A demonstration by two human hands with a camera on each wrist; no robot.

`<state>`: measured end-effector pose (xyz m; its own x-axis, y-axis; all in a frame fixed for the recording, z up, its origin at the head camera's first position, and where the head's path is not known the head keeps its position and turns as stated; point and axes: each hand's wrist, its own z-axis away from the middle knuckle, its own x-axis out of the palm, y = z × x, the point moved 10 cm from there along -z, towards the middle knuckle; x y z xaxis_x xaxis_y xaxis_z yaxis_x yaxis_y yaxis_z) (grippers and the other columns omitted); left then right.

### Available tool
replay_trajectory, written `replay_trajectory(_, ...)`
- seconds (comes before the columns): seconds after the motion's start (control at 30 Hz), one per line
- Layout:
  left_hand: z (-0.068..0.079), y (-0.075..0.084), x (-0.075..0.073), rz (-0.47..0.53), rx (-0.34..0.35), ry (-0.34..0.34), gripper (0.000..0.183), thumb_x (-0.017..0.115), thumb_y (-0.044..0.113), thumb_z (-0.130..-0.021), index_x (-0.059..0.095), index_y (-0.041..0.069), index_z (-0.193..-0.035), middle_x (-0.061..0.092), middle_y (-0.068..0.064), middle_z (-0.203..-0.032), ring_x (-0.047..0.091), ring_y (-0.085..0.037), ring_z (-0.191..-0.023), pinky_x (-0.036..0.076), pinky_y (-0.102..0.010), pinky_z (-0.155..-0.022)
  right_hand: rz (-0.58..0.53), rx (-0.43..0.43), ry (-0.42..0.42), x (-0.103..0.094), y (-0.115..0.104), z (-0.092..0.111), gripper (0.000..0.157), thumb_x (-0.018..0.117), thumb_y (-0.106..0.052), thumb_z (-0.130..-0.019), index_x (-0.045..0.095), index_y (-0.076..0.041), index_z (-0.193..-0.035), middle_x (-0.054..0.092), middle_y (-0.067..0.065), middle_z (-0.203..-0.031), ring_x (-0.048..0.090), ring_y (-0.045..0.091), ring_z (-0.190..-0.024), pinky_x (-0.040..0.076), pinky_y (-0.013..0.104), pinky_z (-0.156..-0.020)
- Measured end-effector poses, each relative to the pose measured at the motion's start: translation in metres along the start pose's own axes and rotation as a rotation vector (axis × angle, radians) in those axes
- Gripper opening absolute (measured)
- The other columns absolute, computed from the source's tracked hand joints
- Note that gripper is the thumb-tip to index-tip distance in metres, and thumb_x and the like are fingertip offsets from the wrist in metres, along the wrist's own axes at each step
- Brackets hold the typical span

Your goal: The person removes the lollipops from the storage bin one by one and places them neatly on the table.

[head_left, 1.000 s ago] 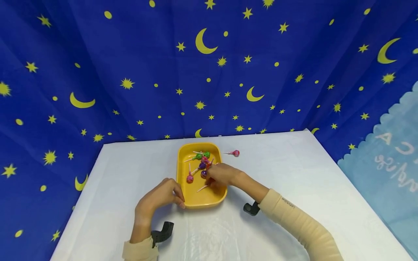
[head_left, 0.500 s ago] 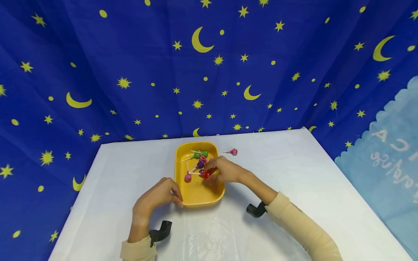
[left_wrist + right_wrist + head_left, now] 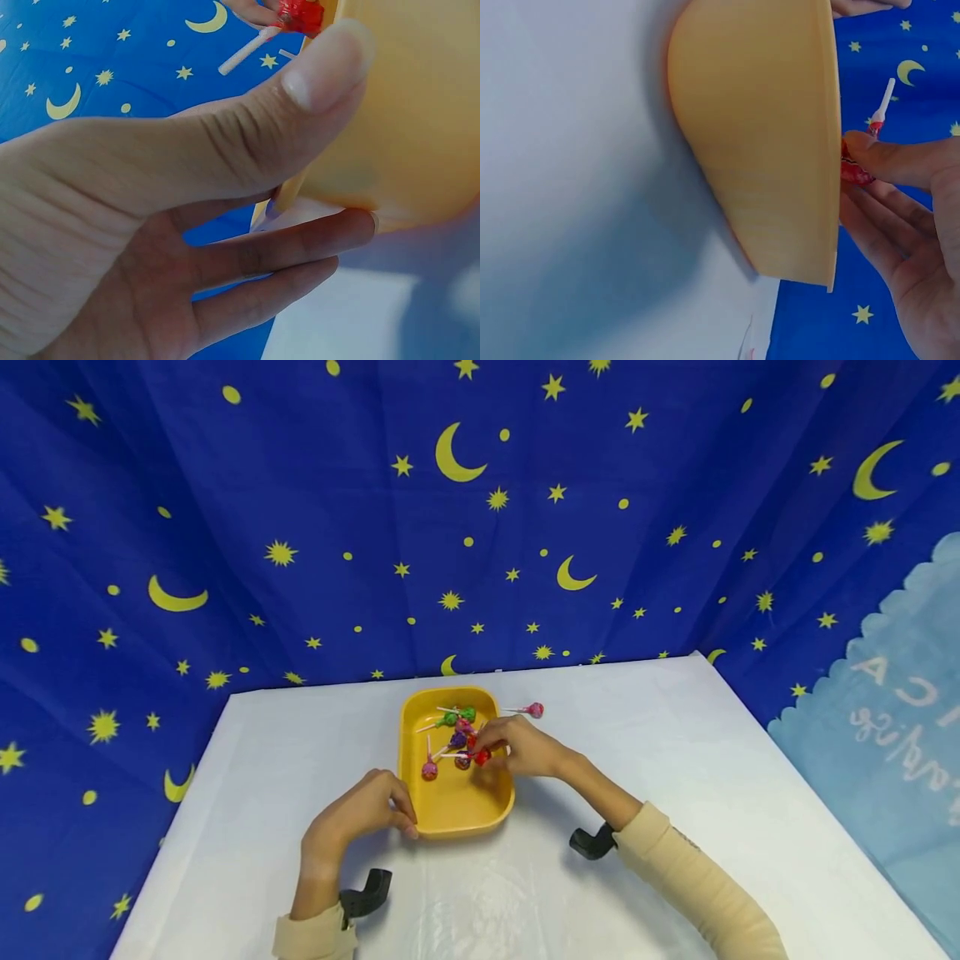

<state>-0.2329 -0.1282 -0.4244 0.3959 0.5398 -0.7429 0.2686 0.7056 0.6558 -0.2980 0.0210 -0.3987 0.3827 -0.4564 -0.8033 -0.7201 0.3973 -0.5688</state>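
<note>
My right hand (image 3: 525, 750) pinches a red-wrapped lollipop (image 3: 855, 171) between thumb and fingers, over the right side of a yellow tray (image 3: 453, 814). Its white stick points left in the head view. At the tray's near left corner, my left hand (image 3: 367, 810) grips the rim, thumb against the wall in the left wrist view. Inside the tray lie a pink lollipop (image 3: 429, 771), green lollipops (image 3: 468, 714) and a purple lollipop (image 3: 458, 740). Others there are partly hidden by my right fingers.
One pink lollipop (image 3: 535, 710) lies on the white table (image 3: 600, 718), just beyond the tray's far right corner. Behind the table hangs a blue cloth (image 3: 337, 468) with yellow moons and stars. A light-blue panel (image 3: 892, 710) is at the right.
My right hand has come up slightly from among the lollipops with the red one, whose stick has swung to point left. My left hand keeps its grip on the tray.
</note>
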Motion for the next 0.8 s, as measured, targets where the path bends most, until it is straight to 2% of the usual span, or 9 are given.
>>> replay_trajectory(0.2, 0.000, 0.000, -0.002, 0.002, 0.006, 0.004, 0.010, 0.086, 0.017, -0.071, 0.076, 0.019, -0.068, 0.069, 0.012, -0.069, 0.052, -0.009, -0.071, 0.042, -0.026, -0.071, -0.045, 0.035, 0.057, -0.010, 0.006, 0.005, 0.022, 0.073, 0.003, -0.081, 0.074, -0.007, -0.100, 0.069, 0.004, -0.103, 0.064, 0.016, -0.097, 0.055, 0.020, -0.078)
replay_trajectory(0.37, 0.001, -0.003, 0.001, 0.015, -0.013, -0.012, 0.010, 0.086, 0.017, -0.071, 0.076, 0.018, -0.069, 0.069, 0.011, -0.068, 0.052, -0.009, -0.072, 0.042, -0.027, -0.072, -0.097, 0.036, 0.094, -0.018, 0.011, 0.012, 0.021, 0.074, 0.003, -0.082, 0.073, -0.005, -0.101, 0.068, 0.007, -0.105, 0.065, 0.020, -0.099, 0.056, 0.026, -0.080)
replay_trajectory(0.63, 0.002, -0.003, 0.001, 0.007, -0.009, -0.010, 0.009, 0.086, 0.017, -0.071, 0.077, 0.017, -0.069, 0.069, 0.011, -0.068, 0.051, -0.010, -0.071, 0.040, -0.028, -0.072, -0.089, 0.065, 0.178, -0.036, 0.022, 0.021, 0.024, 0.076, 0.001, -0.082, 0.072, -0.009, -0.104, 0.072, 0.006, -0.108, 0.067, 0.020, -0.102, 0.056, 0.027, -0.082)
replay_trajectory(0.8, 0.002, 0.000, 0.000, -0.001, 0.004, -0.003, 0.009, 0.086, 0.017, -0.071, 0.077, 0.018, -0.069, 0.069, 0.012, -0.068, 0.052, -0.009, -0.071, 0.040, -0.028, -0.072, -0.099, 0.088, 0.241, -0.048, 0.034, 0.027, 0.024, 0.077, 0.001, -0.080, 0.073, -0.006, -0.103, 0.072, 0.009, -0.105, 0.068, 0.021, -0.097, 0.057, 0.033, -0.081)
